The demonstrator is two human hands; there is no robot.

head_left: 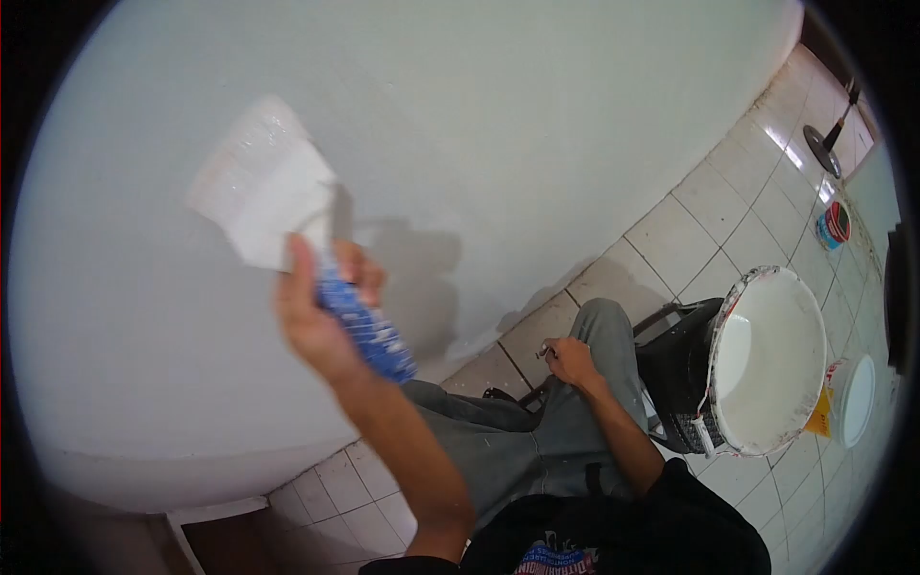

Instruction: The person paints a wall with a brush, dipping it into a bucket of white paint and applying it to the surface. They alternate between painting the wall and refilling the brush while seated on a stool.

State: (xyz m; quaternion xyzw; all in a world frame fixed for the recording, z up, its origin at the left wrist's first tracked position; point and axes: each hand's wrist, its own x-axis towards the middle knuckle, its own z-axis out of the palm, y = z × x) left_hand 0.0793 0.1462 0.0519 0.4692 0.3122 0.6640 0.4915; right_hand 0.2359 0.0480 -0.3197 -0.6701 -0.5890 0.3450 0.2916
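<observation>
My left hand (321,311) is closed round the blue, paint-spattered handle of a wide flat paintbrush (273,187). Its broad white head, glossy at the far edge, overlaps the pale wall (537,105), and shadows of the hand and brush fall to their right. My right hand (571,361) rests by my raised knee with its fingers curled in; something small shows at the fingertips, and I cannot tell what it is. Close to that knee stands a large bucket (767,436) with a paint-smeared rim and white paint inside, tilted in this view.
Beside the bucket is a smaller white tub (853,402) with a yellow label. Farther along the tiled floor (714,201) sit a blue-and-red can (833,226) and a round dark stand base (822,151). A dark opening (230,546) with a pale frame shows at lower left.
</observation>
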